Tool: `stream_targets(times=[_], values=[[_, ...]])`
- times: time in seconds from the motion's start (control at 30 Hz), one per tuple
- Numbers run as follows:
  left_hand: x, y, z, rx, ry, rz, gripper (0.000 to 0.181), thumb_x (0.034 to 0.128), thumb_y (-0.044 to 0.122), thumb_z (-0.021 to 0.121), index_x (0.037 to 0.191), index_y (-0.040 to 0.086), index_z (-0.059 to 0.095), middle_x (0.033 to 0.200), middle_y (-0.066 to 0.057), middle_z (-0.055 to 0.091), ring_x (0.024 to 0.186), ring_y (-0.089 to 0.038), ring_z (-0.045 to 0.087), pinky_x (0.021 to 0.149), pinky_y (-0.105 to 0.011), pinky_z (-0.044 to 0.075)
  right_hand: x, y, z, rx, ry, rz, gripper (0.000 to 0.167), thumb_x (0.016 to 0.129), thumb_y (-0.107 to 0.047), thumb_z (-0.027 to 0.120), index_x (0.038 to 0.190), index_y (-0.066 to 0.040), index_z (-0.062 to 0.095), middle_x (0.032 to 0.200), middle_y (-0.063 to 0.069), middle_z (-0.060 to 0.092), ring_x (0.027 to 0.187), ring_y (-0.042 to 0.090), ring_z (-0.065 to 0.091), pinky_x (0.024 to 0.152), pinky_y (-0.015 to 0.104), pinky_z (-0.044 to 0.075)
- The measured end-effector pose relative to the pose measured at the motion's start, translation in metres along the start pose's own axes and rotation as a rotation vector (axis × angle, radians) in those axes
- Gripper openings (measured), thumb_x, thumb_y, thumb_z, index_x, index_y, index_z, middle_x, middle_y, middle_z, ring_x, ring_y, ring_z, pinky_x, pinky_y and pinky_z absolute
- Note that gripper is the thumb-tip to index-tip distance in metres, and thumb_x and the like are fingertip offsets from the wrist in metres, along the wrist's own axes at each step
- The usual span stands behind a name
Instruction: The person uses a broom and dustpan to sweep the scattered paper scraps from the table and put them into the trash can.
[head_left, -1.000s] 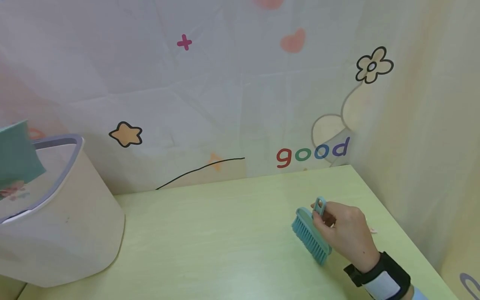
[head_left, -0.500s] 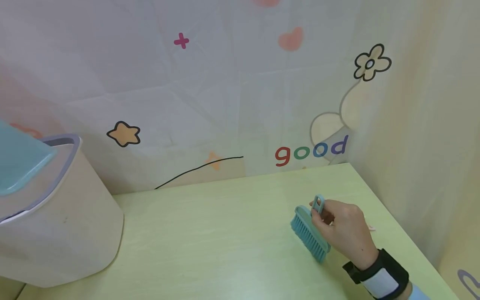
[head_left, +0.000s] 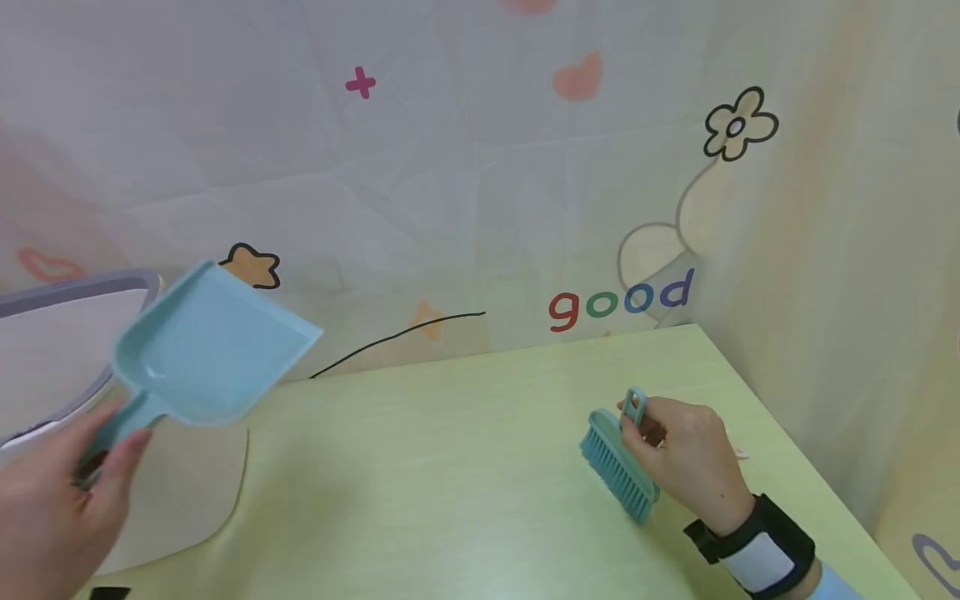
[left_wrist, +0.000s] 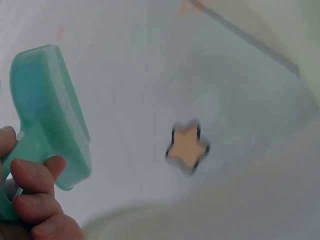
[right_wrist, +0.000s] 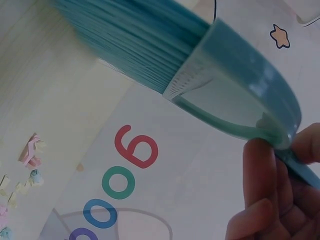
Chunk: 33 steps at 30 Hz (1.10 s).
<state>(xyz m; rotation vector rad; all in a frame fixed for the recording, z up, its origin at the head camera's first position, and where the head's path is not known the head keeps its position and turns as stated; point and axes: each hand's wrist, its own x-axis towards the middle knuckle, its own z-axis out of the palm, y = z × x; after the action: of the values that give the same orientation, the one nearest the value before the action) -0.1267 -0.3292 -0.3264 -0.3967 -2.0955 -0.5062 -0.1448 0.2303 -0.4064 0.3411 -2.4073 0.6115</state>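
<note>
My left hand (head_left: 71,500) grips the handle of a light blue dustpan (head_left: 217,346), held in the air in front of the white bin's right side. No scraps show on the pan. In the left wrist view the curled fingers (left_wrist: 37,200) wrap the handle of the dustpan (left_wrist: 55,115). My right hand (head_left: 693,458) pinches the short handle of a teal hand brush (head_left: 618,467), bristles toward the lower left, over the right part of the table. In the right wrist view, small paper scraps (right_wrist: 31,152) lie on the table beyond the brush (right_wrist: 150,45); the hand mostly hides them in the head view.
A white bin (head_left: 180,500) with a purple-grey rim stands at the left of the pale green table (head_left: 420,467). A printed cloth (head_left: 450,167) hangs along the back and right sides of the table.
The dustpan has come from over the bin to the right, turning so its pan faces up and right, and my left hand has come into view. My right hand and the brush stay nearly still.
</note>
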Motion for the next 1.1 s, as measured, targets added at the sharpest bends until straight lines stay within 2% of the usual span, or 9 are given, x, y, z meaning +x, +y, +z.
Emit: stream_targets(times=[0.03, 0.1, 0.17, 0.27, 0.4, 0.53, 0.63, 0.8, 1.1], values=[[-0.003, 0.011, 0.006, -0.009, -0.041, 0.011, 0.039, 0.1014, 0.03, 0.068, 0.112, -0.008, 0.072, 0.08, 0.006, 0.068, 0.078, 0.023, 0.041, 0.061, -0.013, 0.039, 0.0, 0.0, 0.0, 0.002, 0.002, -0.003, 0.014, 0.079, -0.002, 0.086, 0.091, -0.006, 0.08, 0.062, -0.009, 0.065, 0.056, 0.001, 0.054, 0.052, 0.021, 0.047], [-0.013, 0.025, 0.023, -0.012, -0.087, 0.051, 0.03, 0.097, 0.026, 0.073, 0.109, -0.002, 0.075, 0.079, -0.009, 0.071, 0.078, 0.017, 0.049, 0.063, -0.017, 0.044, 0.0, 0.0, 0.001, 0.004, 0.006, -0.013, 0.014, 0.079, -0.002, 0.085, 0.091, -0.006, 0.08, 0.063, -0.008, 0.066, 0.056, 0.001, 0.055, 0.053, 0.021, 0.048], [-0.024, 0.039, 0.044, -0.046, -0.148, 0.054, 0.023, 0.0906, 0.016, 0.079, 0.109, 0.002, 0.075, 0.083, -0.006, 0.074, 0.076, 0.008, 0.058, 0.065, -0.018, 0.049, 0.0, 0.001, 0.001, 0.006, 0.009, -0.021, 0.013, 0.079, -0.001, 0.084, 0.09, -0.005, 0.08, 0.063, -0.007, 0.067, 0.056, 0.001, 0.055, 0.053, 0.021, 0.048], [-0.042, 0.057, 0.074, -0.105, -0.266, 0.027, 0.028, 0.0834, 0.006, 0.084, 0.109, 0.007, 0.075, 0.087, 0.002, 0.075, 0.075, -0.002, 0.065, 0.066, -0.017, 0.052, 0.0, 0.002, 0.002, 0.009, 0.016, -0.034, 0.011, 0.079, -0.001, 0.083, 0.089, -0.004, 0.08, 0.064, -0.006, 0.068, 0.056, 0.001, 0.056, 0.052, 0.021, 0.049], [-0.06, 0.079, 0.106, -0.2, -0.45, -0.037, 0.024, 0.0885, 0.013, 0.082, 0.11, 0.013, 0.074, 0.091, 0.011, 0.072, 0.076, 0.002, 0.062, 0.065, -0.02, 0.054, -0.001, 0.004, 0.002, 0.007, 0.025, -0.042, 0.011, 0.079, -0.002, 0.082, 0.089, -0.004, 0.079, 0.063, -0.005, 0.067, 0.055, 0.001, 0.055, 0.052, 0.021, 0.048], [-0.072, 0.094, 0.13, -0.294, -0.619, -0.082, 0.016, 0.0939, 0.022, 0.078, 0.109, 0.019, 0.073, 0.083, 0.019, 0.061, 0.071, 0.005, 0.051, 0.063, -0.019, 0.048, -0.001, 0.006, 0.002, 0.01, 0.028, -0.049, 0.011, 0.079, -0.002, 0.082, 0.089, -0.004, 0.079, 0.063, -0.005, 0.068, 0.055, 0.0, 0.055, 0.051, 0.02, 0.048], [-0.077, 0.102, 0.143, -0.321, -0.717, -0.094, 0.013, 0.0964, 0.027, 0.075, 0.108, 0.023, 0.072, 0.079, 0.02, 0.054, 0.07, 0.004, 0.047, 0.064, -0.019, 0.043, -0.001, 0.007, 0.002, 0.012, 0.029, -0.055, 0.011, 0.078, -0.001, 0.082, 0.089, -0.004, 0.079, 0.063, -0.006, 0.068, 0.055, -0.001, 0.056, 0.051, 0.019, 0.048], [-0.084, 0.108, 0.156, -0.346, -0.832, -0.104, 0.016, 0.1006, 0.038, 0.068, 0.107, 0.024, 0.071, 0.083, 0.018, 0.058, 0.072, 0.003, 0.049, 0.067, -0.02, 0.044, 0.0, 0.007, 0.001, 0.014, 0.038, -0.075, 0.014, 0.077, 0.0, 0.083, 0.089, -0.006, 0.079, 0.063, -0.009, 0.066, 0.055, -0.001, 0.057, 0.052, 0.016, 0.047], [-0.094, 0.111, 0.167, -0.353, -0.931, -0.063, 0.03, 0.1031, 0.047, 0.06, 0.112, 0.02, 0.071, 0.092, 0.017, 0.066, 0.075, 0.005, 0.052, 0.069, -0.021, 0.048, 0.0, 0.004, 0.0, 0.006, 0.023, -0.049, 0.015, 0.076, -0.001, 0.085, 0.089, -0.007, 0.08, 0.064, -0.009, 0.067, 0.054, 0.0, 0.056, 0.051, 0.018, 0.047]])
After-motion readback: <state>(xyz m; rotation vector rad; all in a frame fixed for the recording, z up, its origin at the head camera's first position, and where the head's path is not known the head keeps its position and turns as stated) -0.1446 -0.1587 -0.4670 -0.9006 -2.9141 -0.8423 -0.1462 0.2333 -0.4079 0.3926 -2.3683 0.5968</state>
